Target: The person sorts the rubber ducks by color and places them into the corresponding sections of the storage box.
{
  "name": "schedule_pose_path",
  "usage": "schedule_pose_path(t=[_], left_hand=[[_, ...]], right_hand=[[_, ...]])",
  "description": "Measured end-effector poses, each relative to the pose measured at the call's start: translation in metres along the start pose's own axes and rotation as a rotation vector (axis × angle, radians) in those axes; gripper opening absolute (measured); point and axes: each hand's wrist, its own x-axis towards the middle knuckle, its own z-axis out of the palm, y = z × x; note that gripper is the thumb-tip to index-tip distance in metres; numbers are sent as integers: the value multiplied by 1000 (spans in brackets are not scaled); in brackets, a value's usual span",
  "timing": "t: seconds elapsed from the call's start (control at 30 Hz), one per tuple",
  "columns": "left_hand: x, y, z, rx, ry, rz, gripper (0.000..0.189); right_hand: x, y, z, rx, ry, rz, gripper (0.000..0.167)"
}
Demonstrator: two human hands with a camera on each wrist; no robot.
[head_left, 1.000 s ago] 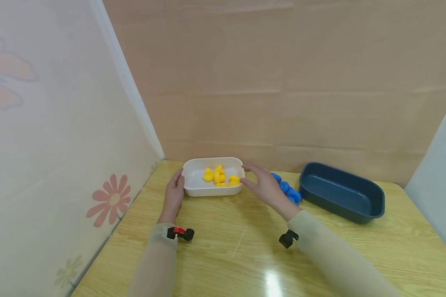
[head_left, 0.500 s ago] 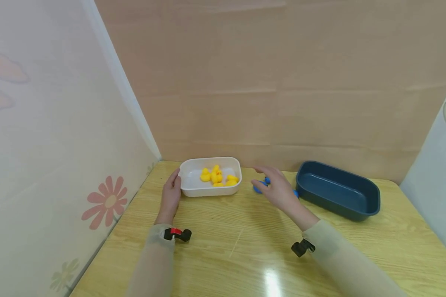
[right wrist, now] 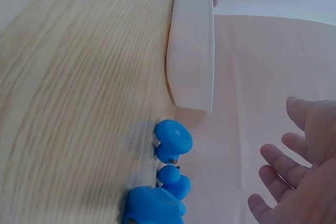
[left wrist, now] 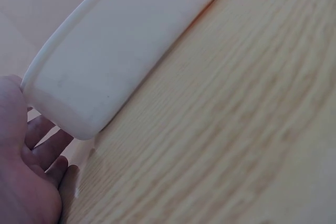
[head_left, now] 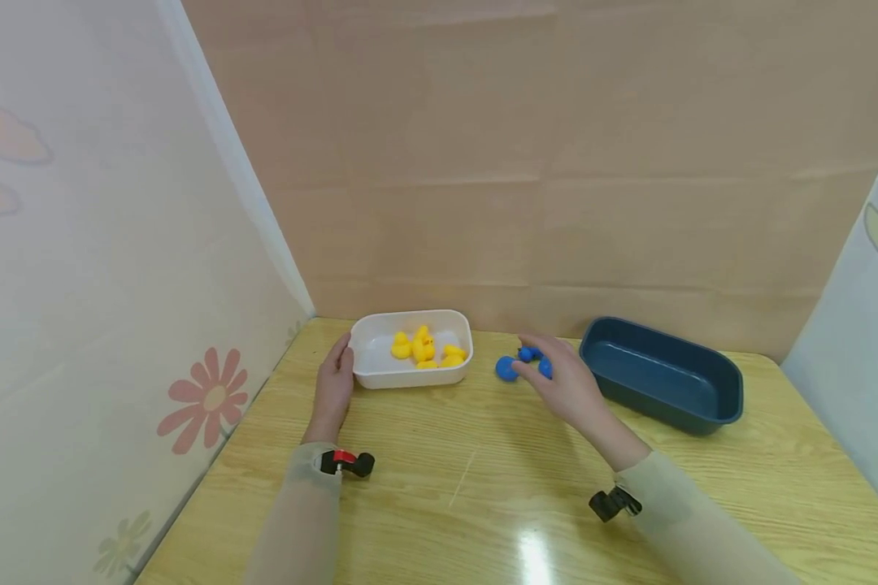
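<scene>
My left hand [head_left: 332, 388] holds the left end of a white plastic tray [head_left: 410, 379]. In the left wrist view its thumb meets the rim and the other fingers lie against the end wall. Several yellow toy ducks [head_left: 422, 348] lie inside the tray. My right hand [head_left: 567, 388], fingers spread and nothing in them, hovers over a cluster of blue toy ducks [head_left: 506, 369] to the right of the tray. The right wrist view shows one blue duck [right wrist: 175, 136] nearest the tray, with others [right wrist: 152, 205] behind it; that hand [right wrist: 304, 177] stays apart from them.
A dark blue plastic tray [head_left: 658, 375] with nothing in it stands to the right of the blue ducks. Brown paper [head_left: 439, 162] covers the wall behind the wooden table [head_left: 424, 479]. A flower-patterned panel [head_left: 117, 284] borders the left side.
My right hand has left the white tray's right end and moved right, over the blue ducks. My left hand stays at the tray. The view has shifted slightly.
</scene>
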Motion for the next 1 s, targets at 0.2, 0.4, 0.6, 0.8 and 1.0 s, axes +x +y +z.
schedule_pose_path(t=[0.2, 0.4, 0.6, 0.8, 1.0], left_hand=[[-5, -1, 0, 78, 69, 93, 54], [-8, 7, 2, 185, 135, 196, 54], [-11, 19, 12, 305, 138, 316, 52], [-19, 32, 23, 385, 111, 430, 49], [-29, 48, 37, 402, 85, 542, 45]], right_hand=[[-12, 11, -8, 7, 10, 11, 55], [-26, 21, -20, 12, 17, 64, 59], [-36, 29, -34, -4, 34, 88, 62], [-49, 39, -46, -4, 54, 116, 63], [-60, 50, -59, -4, 79, 144, 66]])
